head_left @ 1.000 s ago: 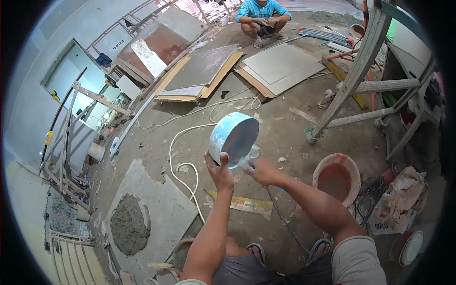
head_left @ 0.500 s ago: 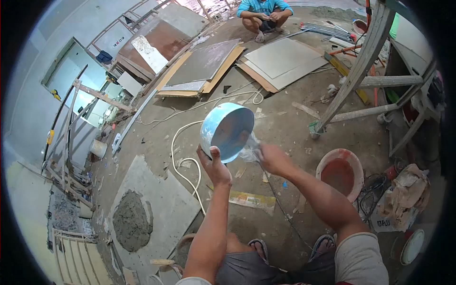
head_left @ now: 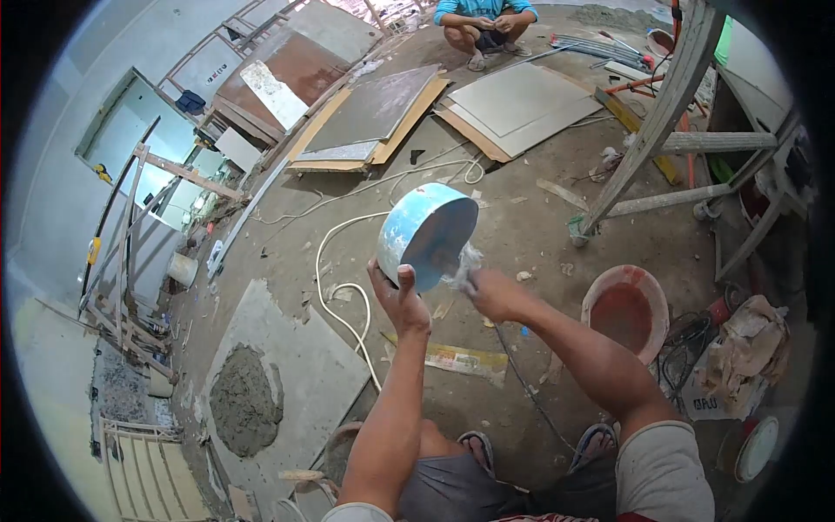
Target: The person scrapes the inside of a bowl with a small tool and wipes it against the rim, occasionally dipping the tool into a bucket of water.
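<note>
A light-blue round tub [head_left: 444, 230] with whitish smears is held up in front of me, tipped so that its opening faces right and toward me. My left hand [head_left: 402, 300] grips its lower left side, thumb at the rim and fingers behind the wall. At the lower right of the opening, my right hand [head_left: 496, 296] is closed on a crumpled piece of clear plastic [head_left: 468, 263]. The plastic reaches to the tub's rim. Its exact contact with the inside cannot be made out.
Wet mortar [head_left: 247, 402] lies on a grey board [head_left: 304, 348] to the left. A reddish bucket [head_left: 624, 313] stands right, near a wooden trestle [head_left: 648, 148]. A pale hose [head_left: 335, 317] crosses the floor. Tiles [head_left: 522, 104] lie ahead, before a squatting person [head_left: 485, 22].
The tub has shifted slightly right and turned, so more of its outer side shows. My right hand and the plastic have moved a little lower against the opening.
</note>
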`<state>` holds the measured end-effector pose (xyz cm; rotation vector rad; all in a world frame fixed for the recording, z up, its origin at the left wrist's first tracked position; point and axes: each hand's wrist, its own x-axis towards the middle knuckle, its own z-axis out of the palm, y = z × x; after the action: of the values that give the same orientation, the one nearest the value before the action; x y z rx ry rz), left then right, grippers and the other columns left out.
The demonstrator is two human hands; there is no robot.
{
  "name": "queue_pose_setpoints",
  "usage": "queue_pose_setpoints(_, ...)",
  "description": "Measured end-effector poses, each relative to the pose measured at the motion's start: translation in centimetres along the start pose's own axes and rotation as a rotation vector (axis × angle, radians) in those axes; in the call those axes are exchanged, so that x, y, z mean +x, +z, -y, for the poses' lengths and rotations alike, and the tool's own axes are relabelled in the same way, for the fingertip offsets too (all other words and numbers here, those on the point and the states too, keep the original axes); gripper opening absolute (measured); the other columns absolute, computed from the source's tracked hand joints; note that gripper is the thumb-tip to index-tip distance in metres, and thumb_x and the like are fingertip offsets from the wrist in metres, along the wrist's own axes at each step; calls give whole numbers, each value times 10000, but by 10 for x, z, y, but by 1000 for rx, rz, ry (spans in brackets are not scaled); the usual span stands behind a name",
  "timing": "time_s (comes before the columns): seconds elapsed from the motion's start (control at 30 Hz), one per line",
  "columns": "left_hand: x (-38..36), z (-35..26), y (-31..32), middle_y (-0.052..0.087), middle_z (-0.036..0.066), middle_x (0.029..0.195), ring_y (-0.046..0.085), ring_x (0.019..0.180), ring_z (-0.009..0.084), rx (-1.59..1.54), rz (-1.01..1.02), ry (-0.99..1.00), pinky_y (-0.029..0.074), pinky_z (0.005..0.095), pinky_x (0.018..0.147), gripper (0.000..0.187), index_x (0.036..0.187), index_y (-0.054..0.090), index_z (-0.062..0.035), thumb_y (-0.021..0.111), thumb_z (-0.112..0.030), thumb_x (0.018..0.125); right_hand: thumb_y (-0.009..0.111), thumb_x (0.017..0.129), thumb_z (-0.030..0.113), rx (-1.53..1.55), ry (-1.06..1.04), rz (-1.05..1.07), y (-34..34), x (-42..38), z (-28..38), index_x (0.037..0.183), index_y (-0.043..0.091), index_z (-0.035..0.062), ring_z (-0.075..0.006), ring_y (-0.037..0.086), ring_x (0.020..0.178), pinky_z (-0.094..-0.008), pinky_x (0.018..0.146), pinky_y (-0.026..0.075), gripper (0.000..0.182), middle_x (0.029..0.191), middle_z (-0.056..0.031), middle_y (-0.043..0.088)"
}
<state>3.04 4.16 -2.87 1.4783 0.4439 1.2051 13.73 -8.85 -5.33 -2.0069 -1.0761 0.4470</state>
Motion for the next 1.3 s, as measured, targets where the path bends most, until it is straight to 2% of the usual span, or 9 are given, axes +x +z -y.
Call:
queue_pose_setpoints(0.3, -2, 1, -3, 486, 82, 1174, 481, 1116, 215, -184, 21, -70, 397, 370, 969, 914, 1295, 416, -33, 689, -708, 742, 488, 971, 290, 29, 31, 24, 1, -1, 9, 1030, 605, -35, -462, 631, 870, -523, 750, 489, 350, 935, -272, 651)
queue_pose_setpoints(0.4, -4, 1, -5, 481, 85, 1202, 482, 1124, 220, -190, 38, -107, 410, 380, 962, 896, 1312, 399, -41, 701, -676, 757, 473, 975, 280, 298, 50, 283, 1, -5, 16, 1038, 604, -40, -474, 628, 855, -528, 731, 494, 351, 912, -277, 653)
queue_pose_setpoints(0.5, -2, 4, -9, 413, 121, 1393, 437, 1265, 265, -287, 28, -180, 356, 440, 1076, 1055, 1515, 132, -97, 670, -646, 792, 466, 974, 278, 387, 173, 399, -10, -1, 12, 1020, 596, -45, -444, 644, 810, -516, 730, 498, 351, 823, -261, 653)
queue_pose_setpoints(0.6, -2, 4, -9, 408, 121, 1400, 436, 1268, 264, -280, 66, -124, 358, 432, 1077, 1057, 1528, 109, -96, 658, -640, 807, 475, 982, 297, -56, -105, -90, 5, 5, -4, 950, 574, -50, -328, 656, 636, -467, 580, 513, 362, 671, -184, 605)
queue_pose_setpoints(0.8, 0, 22, -18, 430, 106, 1366, 455, 1244, 253, -173, 63, -104, 363, 434, 1069, 1091, 1548, 61, -111, 665, -633, 805, 487, 981, 285, 436, 173, 439, -15, -9, 27, 941, 617, -25, -331, 671, 739, -459, 606, 488, 339, 756, -244, 628)
queue_pose_setpoints(0.9, -2, 14, -13, 426, 97, 1369, 439, 1250, 252, -259, 50, -142, 352, 431, 1071, 1106, 1546, 70, -97, 677, -635, 794, 467, 986, 288, 307, 161, 273, -6, 1, 1, 941, 588, -27, -312, 656, 607, -452, 534, 512, 341, 676, -165, 608)
queue_pose_setpoints(1.0, -2, 8, -6, 482, 83, 1206, 476, 1120, 212, -139, 42, -52, 386, 368, 977, 878, 1302, 407, -42, 641, -711, 784, 466, 999, 312, -140, -218, -213, 29, 9, -23, 929, 575, 2, -170, 547, 468, -336, 402, 442, 337, 599, -50, 497)
queue_pose_setpoints(1.1, -6, 15, -6, 478, 86, 1203, 478, 1131, 215, -95, -13, -78, 397, 383, 981, 883, 1300, 400, -53, 631, -726, 777, 472, 1008, 332, 656, 219, 569, -15, -13, 28, 1019, 570, 26, -142, 479, 454, -309, 395, 401, 320, 619, -28, 486)
queue_pose_setpoints(1.3, -5, -2, 4, 470, 83, 1241, 484, 1165, 226, -269, -8, -120, 413, 397, 987, 873, 1325, 353, -96, 636, -713, 776, 508, 1002, 307, 835, 294, 309, -14, -1, 9, 1213, 529, 34, -131, 468, 453, -306, 386, 387, 345, 632, -27, 476)
